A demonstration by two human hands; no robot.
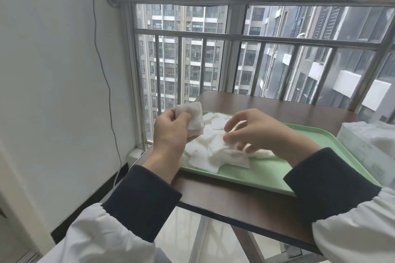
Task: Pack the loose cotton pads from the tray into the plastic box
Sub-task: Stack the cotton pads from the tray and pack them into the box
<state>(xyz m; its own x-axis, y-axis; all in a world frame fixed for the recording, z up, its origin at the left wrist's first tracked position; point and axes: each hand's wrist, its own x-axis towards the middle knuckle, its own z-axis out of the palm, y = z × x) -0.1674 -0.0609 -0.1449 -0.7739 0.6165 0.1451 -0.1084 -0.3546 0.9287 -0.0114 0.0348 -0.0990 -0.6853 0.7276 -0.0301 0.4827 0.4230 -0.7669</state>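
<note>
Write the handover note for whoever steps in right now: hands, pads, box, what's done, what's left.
Left hand: grips a small stack of pads, raised over the tray's left end.
Right hand: fingers curled down on the loose pile; unclear whether they pinch a pad.
Tray sits on the table; plastic box by its right end, contents unclear.
Done: a few pads gathered.
Left: most of the pile; box everything.

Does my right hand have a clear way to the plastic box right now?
Probably yes. The right hand is over the pad pile, and only bare green tray lies between it and the plastic box at the right.
</note>
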